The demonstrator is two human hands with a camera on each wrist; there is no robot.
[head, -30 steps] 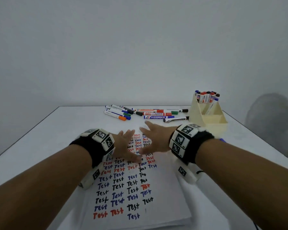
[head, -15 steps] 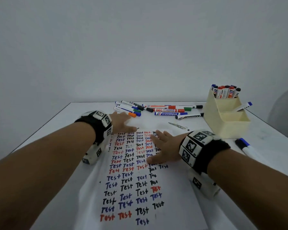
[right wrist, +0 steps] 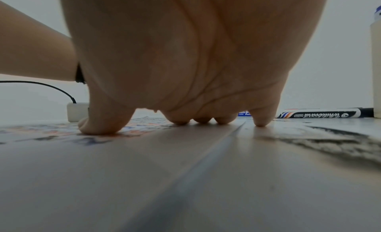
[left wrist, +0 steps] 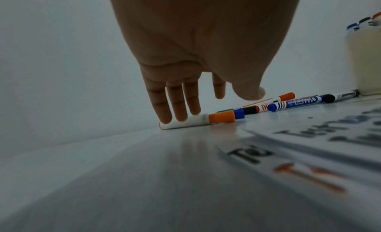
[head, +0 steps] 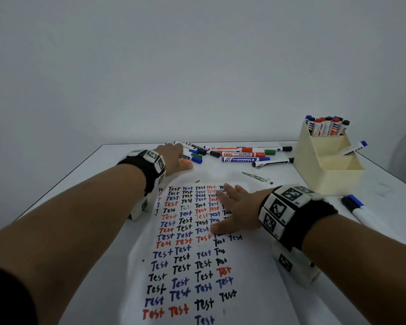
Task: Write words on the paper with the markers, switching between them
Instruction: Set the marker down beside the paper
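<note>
Reached farther across the bench (head: 80, 174) since half a second ago: left hand (head: 172, 158) now at the near end of the marker row, straight fingers (left wrist: 175, 108) resting on the white barrel of the orange marker (left wrist: 198, 120), thumb apart, nothing gripped. Lying flat on the bench, that marker, long axis left to right, orange cap pointing right toward the other loose markers (head: 239, 154), just beyond the top left corner of the paper (head: 197, 254). Unmoved meanwhile: right hand (head: 236, 212), spread flat with fingertips (right wrist: 181, 121) and thumb pressing the upper right part of the paper, holding nothing. Covering the sheet, rows of "Test" in black, blue and red. Crowded just right of the orange marker: blue, green and black caps, touching or nearly so. Further right, a cream holder (head: 328, 165) with upright markers in its back compartment and one leaning in the middle one. Beside the right wrist, a blue marker (head: 361, 211) on the bench. White bench top with a smudged dark stain (head: 254, 176) near the holder; behind, a plain pale wall (head: 197, 66).
</note>
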